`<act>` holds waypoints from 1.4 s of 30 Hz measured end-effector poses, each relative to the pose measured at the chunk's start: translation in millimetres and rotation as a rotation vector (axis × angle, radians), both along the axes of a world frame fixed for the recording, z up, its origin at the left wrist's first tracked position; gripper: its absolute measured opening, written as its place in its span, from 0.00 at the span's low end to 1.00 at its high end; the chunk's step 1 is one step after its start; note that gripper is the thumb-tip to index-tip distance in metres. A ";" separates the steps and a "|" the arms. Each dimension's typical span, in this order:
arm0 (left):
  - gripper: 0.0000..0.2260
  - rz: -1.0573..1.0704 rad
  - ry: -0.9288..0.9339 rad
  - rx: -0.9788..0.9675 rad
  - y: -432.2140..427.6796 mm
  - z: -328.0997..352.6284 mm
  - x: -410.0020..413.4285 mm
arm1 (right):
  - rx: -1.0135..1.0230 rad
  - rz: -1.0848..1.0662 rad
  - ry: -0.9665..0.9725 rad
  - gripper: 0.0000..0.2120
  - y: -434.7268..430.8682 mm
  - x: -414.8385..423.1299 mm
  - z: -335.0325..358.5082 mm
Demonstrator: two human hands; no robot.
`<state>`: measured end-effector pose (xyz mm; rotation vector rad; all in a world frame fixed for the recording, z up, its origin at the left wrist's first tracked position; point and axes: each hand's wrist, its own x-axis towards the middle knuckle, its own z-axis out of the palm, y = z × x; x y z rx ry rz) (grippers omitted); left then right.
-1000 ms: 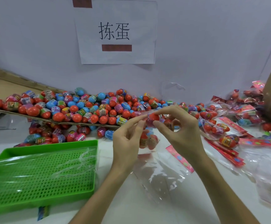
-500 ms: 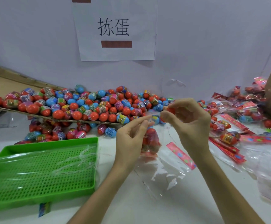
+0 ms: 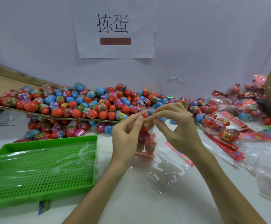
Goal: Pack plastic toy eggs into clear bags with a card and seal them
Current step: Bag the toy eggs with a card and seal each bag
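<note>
At the centre of the frame both hands meet over a small clear bag that hangs just below them, holding several red toy eggs with a red card at its bottom edge. The left hand has its fingers curled, thumb and forefinger pinching the bag's top from the left side; the right hand pinches the same top edge from the right between thumb and forefinger, its other fingers arched loosely above. Under the bag, flat on the white table, lie empty clear bags with a pink card strip beside them. A heap of loose eggs (red, blue and a few pink, most with printed wrappers) fills the middle left, partly on a tilted cardboard sheet. A green perforated tray sits at lower left with plastic film draped over it. Filled bags pile up at the right, and a paper sign hangs on the wall at top centre.
</note>
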<state>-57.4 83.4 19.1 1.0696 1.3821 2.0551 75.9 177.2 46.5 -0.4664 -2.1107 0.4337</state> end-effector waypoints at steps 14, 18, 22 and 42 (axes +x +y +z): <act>0.08 0.035 -0.007 -0.012 -0.4 -0.4 -1.5 | -0.154 0.034 -0.167 0.13 -4.7 0.1 2.8; 0.09 0.042 -0.043 -0.010 0.3 0.3 -5.0 | -0.234 0.074 -0.132 0.13 -2.9 3.0 3.0; 0.09 0.027 -0.044 -0.002 1.1 -0.7 -2.4 | -0.298 0.177 -0.288 0.13 -2.9 1.5 -0.5; 0.04 -0.306 0.069 -0.324 3.5 -11.1 -14.1 | -0.474 0.053 0.141 0.12 12.8 5.7 1.1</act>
